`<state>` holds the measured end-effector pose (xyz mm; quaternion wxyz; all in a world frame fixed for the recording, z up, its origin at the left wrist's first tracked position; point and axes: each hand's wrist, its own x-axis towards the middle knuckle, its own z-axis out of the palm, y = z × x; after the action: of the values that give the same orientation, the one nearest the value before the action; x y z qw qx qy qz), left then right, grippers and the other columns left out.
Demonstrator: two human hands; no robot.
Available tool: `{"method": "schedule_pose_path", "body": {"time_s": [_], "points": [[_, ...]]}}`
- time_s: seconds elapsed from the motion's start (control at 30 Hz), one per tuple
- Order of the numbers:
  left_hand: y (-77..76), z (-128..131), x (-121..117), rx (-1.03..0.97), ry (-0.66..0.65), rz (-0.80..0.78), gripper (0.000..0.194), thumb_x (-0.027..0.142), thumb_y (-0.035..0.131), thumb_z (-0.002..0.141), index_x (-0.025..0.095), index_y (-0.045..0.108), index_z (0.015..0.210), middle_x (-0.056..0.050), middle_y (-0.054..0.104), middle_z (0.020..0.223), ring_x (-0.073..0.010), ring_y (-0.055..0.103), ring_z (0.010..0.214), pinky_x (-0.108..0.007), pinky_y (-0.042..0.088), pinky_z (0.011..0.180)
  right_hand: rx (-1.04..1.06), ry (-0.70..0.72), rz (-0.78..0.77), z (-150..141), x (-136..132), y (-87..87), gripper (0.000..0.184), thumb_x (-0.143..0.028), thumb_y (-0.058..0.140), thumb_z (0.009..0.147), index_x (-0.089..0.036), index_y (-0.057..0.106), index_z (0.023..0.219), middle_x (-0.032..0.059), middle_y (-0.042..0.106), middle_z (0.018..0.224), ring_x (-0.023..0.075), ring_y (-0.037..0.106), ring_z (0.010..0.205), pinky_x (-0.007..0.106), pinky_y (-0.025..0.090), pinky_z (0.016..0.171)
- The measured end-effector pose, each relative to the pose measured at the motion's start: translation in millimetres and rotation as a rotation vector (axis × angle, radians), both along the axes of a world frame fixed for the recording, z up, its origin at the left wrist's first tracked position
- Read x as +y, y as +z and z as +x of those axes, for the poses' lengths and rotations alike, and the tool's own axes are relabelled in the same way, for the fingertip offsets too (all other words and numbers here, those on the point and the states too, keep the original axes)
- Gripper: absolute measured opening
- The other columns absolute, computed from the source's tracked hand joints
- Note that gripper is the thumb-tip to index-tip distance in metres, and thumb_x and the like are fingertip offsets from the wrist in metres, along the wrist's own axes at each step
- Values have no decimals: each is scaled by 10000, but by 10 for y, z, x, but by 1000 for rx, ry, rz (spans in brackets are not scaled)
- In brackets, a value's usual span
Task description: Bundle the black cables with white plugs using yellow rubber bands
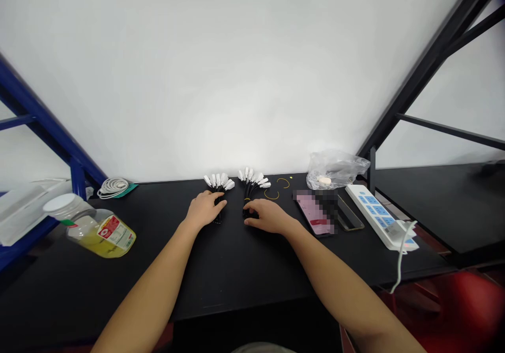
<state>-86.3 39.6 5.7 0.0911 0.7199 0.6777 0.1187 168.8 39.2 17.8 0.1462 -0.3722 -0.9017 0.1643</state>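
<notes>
Two bundles of short black cables with white connectors on their far ends lie side by side on the black table (232,274). My left hand (203,209) is closed around the left cable bundle (219,182), its connectors fanned out past my fingers. My right hand (270,216) grips the lower part of the right cable bundle (252,178), thumb and fingers around it. A yellowish rubber band (247,200) circles this right bundle. Just right of it lie two thin, loose, curved yellow bands, the nearer band (271,197) and the farther band (284,180).
At left stand a plastic jar (106,232) with yellow contents and a coiled white cable (114,187). To the right lie a pink-screened phone (313,213), a dark phone-like object (350,213), a clear plastic bag (335,166) and a white power strip (381,216). A white wall rises behind.
</notes>
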Motion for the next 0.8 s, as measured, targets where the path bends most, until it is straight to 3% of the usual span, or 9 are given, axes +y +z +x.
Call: {"method": "schedule_pose_path", "body": {"time_s": [0.8], "points": [[-50,-27,13,5,-41,-9,506,516,457,933,281,598,1359,-113,615,1199,-316,563,1155,-419,453,965,-24,7,14,-3,8,-13,378,-400,699,856,-209,658,1180,63,714,1005,232,651,942,318,447,801]]}}
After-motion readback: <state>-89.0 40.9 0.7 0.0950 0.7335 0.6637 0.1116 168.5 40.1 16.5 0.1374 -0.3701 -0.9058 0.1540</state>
